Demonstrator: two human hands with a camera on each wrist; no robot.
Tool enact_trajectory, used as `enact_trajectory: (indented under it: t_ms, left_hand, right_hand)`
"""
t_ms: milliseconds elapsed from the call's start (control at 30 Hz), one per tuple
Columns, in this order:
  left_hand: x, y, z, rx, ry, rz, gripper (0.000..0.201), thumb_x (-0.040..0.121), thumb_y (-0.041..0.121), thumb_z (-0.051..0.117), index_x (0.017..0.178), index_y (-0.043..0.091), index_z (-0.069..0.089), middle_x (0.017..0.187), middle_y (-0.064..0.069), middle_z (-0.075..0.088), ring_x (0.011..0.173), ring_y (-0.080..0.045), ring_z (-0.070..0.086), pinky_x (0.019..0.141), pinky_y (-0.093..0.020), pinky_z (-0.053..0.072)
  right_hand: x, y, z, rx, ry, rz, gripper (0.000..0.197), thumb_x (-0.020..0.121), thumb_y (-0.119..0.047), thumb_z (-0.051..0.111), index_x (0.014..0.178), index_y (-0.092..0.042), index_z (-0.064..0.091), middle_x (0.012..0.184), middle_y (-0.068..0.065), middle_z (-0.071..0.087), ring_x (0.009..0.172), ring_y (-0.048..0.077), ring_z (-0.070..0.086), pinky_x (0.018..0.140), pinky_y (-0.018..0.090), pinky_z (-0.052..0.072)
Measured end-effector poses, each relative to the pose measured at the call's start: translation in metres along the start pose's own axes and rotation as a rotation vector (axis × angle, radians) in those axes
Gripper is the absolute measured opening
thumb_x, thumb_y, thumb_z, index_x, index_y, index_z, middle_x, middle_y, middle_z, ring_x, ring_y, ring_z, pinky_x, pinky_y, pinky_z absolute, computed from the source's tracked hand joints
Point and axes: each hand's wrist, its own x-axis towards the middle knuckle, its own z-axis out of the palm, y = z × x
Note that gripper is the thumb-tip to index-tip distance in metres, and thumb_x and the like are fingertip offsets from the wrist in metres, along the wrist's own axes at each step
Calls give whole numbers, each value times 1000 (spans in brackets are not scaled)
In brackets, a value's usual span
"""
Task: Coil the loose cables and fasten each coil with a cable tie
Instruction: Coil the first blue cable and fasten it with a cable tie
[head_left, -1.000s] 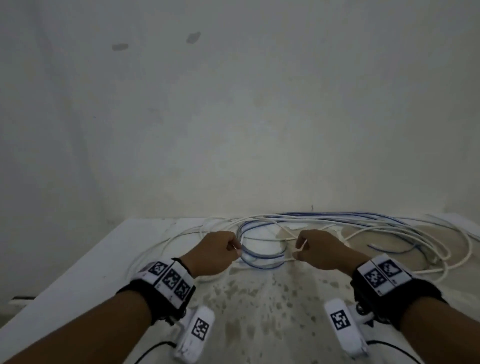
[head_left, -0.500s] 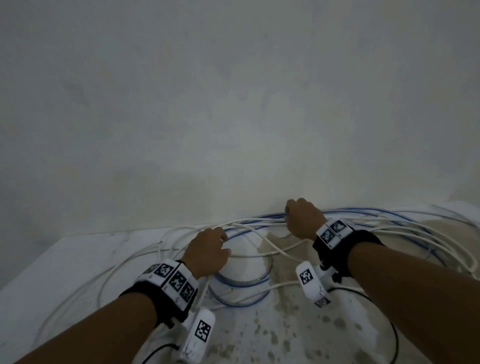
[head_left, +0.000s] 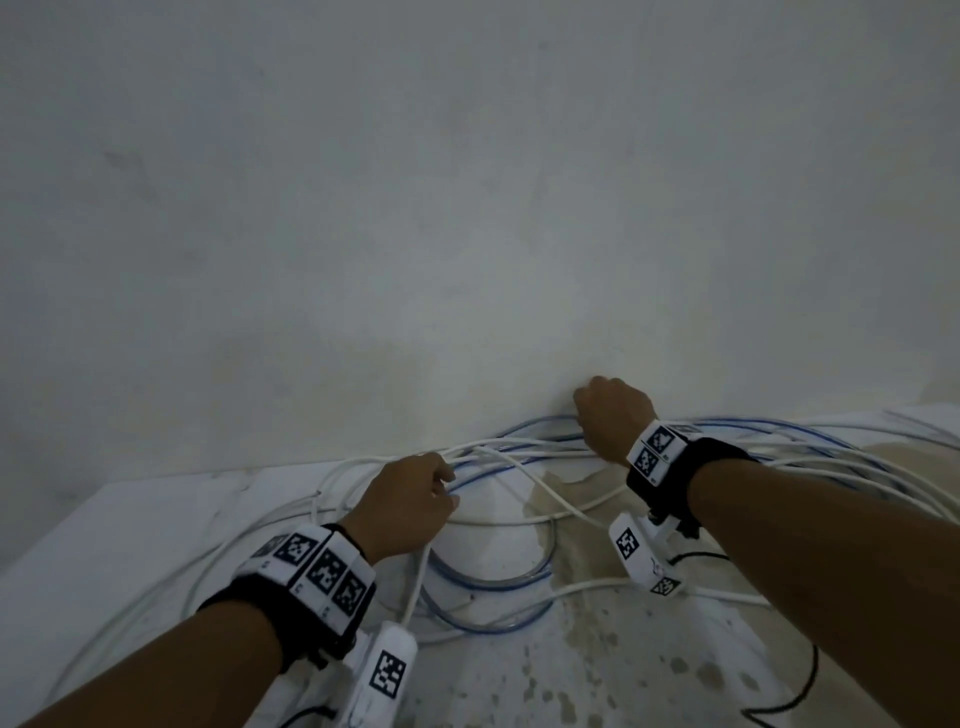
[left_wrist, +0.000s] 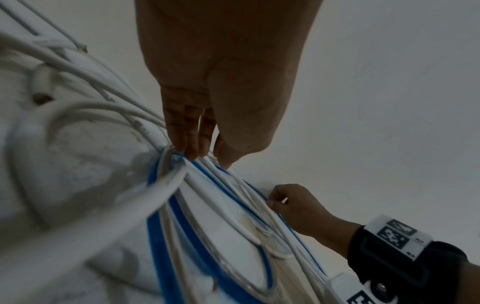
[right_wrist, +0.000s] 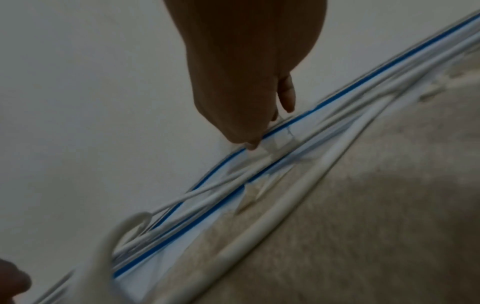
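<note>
Both hands are working a tangle of cables at the far edge of the table.

The wall (head_left: 467, 208) is rising behind the stained white table (head_left: 130, 519). White cables (head_left: 566, 506) and blue-striped cables (head_left: 488, 582) are lying looped across its far half, some running along the wall foot. The left hand (head_left: 408, 501) is clamping its grip around a gathered bundle near centre. The right hand (head_left: 613, 415), farther right by the wall, is pinching a strand between thumb and fingertips (left_wrist: 270, 202).

Stained white tabletop (head_left: 597, 670) w/ tan patch (head_left: 904, 467) at right, against plain pale wall (head_left: 467, 208).
</note>
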Motion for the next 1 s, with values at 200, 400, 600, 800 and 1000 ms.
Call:
enact_trajectory:
  t_ms: [200, 400, 600, 800, 1000]
  left_hand:
    - [-1, 31, -35, -551, -35, -175, 30, 97, 22, 57, 121, 5, 52, 91, -17, 73, 67, -19, 65, 60, -26, 53]
    - [-11, 88, -61, -1088, -135, -271, 37, 99, 40, 49, 122, 13, 37, 115, -24, 65, 96, -35, 67, 93, -43, 53]
    - [4, 115, -56, -1376, -210, -434, 56, 96, 51, 50, 131, 9, 35, 128, -27, 54, 97, -37, 67, 81, -43, 55]
    - [14, 120, -59, -1732, -9, -528, 20, 101, 21, 50, 93, 3, 45, 85, -13, 45, 75, -25, 53, 62, -36, 58]
    - [-3, 118, -82, -1749, 59, -563, 22, 103, 6, 37, 82, 3, 42, 75, -16, 46, 66, -26, 44, 57, -39, 52]
  right_hand:
    - [-9, 7, -72, 174, 320, 33, 18, 100, -24, 46, 109, -9, 46, 87, 10, 65, 66, 30, 55, 58, 33, 35]
    - [-32, 8, -132, 376, 500, 27, 19, 92, -31, 64, 91, -12, 63, 84, 6, 66, 77, 28, 61, 66, 29, 34]
    - [-68, -5, -152, 491, 615, -34, 18, 86, -27, 71, 93, -12, 65, 89, 4, 67, 80, 24, 62, 69, 29, 39]
    - [-100, 3, -146, 551, 425, -62, 42, 78, -55, 73, 68, -16, 62, 64, -1, 61, 61, 16, 58, 58, 29, 46]
    - [-120, 53, -127, 527, 261, 370, 55, 86, -51, 68, 52, -9, 57, 54, 10, 59, 47, 17, 49, 48, 23, 36]
